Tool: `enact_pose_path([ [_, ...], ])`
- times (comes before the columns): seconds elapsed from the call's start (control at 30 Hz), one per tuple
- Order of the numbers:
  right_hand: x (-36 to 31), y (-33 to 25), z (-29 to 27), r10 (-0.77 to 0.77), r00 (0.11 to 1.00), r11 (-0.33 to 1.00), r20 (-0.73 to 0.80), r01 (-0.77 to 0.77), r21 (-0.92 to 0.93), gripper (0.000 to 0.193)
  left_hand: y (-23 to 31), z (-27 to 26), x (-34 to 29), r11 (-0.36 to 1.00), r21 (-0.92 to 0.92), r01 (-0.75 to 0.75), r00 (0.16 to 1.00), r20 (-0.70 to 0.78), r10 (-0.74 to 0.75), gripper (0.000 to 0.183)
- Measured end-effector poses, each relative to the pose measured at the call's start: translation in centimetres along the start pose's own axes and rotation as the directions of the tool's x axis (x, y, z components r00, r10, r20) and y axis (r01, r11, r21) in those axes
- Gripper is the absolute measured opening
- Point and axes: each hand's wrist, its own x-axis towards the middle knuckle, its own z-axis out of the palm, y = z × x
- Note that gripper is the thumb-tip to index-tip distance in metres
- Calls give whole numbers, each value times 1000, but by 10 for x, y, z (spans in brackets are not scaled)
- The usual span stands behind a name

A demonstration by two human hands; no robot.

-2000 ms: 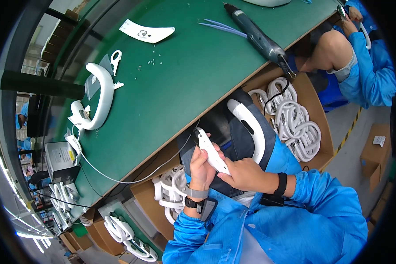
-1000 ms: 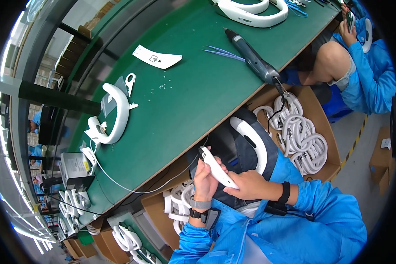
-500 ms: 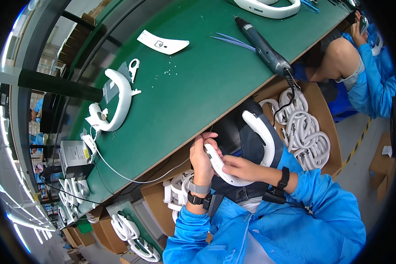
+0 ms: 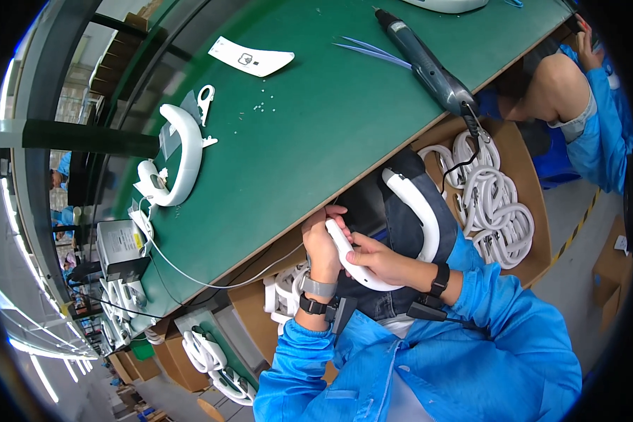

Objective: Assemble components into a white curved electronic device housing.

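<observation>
1. The green table (image 4: 295, 162) is the landmark; its near edge runs slantwise in front of the person.
2. The white curved piece (image 4: 340, 243) is just off the table's near edge, above the person's lap.
3. The left hand (image 4: 321, 246), close to that edge, is half-curled, cradling the piece's upper end; one finger stretches out past it.
4. The right hand (image 4: 381, 261), a little farther from the table, is closed on the piece lower down, thumb and fingers gripping its side.
5. A white curved arm (image 4: 422, 211) rests on the lap, also off the table's near edge. The right wrist hides where it might meet the held piece, so I cannot tell whether they are one.
6. On the table, toward its right end, lies a dark electric screwdriver (image 4: 429, 67), with blue tweezers (image 4: 373, 53) beside it.
7. Farther back on the table is a white curved panel (image 4: 252, 58); on its left part sits a white horseshoe-shaped unit (image 4: 185, 155).
8. Off the table's near edge, to the right, a cardboard box (image 4: 529, 172) holds white curved parts (image 4: 499, 211).
</observation>
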Motion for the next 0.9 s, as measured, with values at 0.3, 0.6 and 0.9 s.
enact_pose_path([
  [0.3,-13,-34,12,51,994,970,102,-73,232,35,-4,-38,-10,976,-176,127,847,532,-14,79],
  [0.6,-6,-35,10,58,986,945,157,-105,311,35,8,-38,-20,997,-39,61,837,547,-30,77],
  [0.9,-13,-36,16,60,994,946,92,-86,314,32,21,-26,-27,993,49,107,857,502,-117,83],
])
